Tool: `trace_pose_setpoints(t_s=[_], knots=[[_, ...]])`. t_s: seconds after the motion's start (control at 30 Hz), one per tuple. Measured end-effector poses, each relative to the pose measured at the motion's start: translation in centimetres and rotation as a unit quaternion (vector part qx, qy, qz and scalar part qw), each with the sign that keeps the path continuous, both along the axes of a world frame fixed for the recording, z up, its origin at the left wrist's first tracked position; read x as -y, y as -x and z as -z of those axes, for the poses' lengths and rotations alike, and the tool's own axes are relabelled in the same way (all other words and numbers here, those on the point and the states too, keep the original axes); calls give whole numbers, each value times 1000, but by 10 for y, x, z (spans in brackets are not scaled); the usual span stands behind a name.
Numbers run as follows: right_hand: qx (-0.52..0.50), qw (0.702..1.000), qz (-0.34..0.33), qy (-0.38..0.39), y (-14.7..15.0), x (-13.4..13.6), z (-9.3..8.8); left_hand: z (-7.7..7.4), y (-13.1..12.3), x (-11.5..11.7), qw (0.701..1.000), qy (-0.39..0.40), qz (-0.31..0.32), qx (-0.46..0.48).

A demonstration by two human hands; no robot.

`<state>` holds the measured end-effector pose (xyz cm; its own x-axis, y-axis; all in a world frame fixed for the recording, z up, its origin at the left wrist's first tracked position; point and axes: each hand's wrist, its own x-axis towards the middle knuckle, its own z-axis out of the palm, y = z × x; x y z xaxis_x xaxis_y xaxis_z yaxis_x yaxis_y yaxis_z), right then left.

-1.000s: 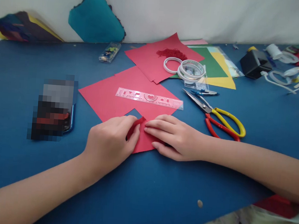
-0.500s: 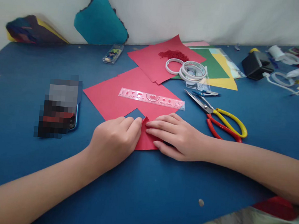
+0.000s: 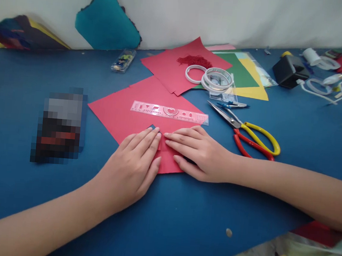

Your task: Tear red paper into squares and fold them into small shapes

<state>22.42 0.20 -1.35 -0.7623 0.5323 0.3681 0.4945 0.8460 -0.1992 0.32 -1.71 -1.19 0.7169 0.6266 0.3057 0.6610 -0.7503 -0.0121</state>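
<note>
So the small red paper is sitting on the blue bench, right under both hands. The left hand is pressing down on it with fingers laid out flat, so that grip is staying spread rather than pinching. The right hand is doing much the same from the other side, thumb standing apart from the fingers, fingertips just beside the left ones. Can't tell if the paper is overlapping the bigger red sheet behind it. A pixelated object is lying off to the left, and red-and-yellow-handled scissors are resting on the right. A clear ruler is lying mostly across the big sheet. Farther back, white tape rolls and red thread are sitting on more paper.
</note>
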Motion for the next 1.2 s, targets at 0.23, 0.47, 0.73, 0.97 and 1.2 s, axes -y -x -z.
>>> trace_pose_setpoints(t_s=[0.23, 0.47, 0.73, 0.97, 1.2], knots=[[4, 1000, 2, 4, 0, -1, 0, -1, -4, 13, 1000, -14, -6, -13], [-2, 1000, -4, -5, 0, -1, 0, -1, -3, 11, 1000, -11, 2, -8], [-12, 1000, -10, -12, -1, -2, 0, 1, -3, 11, 1000, -6, -3, -19], [-12, 999, -32, -14, -3, -2, 0, 0, -3, 11, 1000, -8, 8, -18], [-3, 999, -30, -15, -3, -3, 0, -1, -2, 11, 1000, -13, 8, -17]])
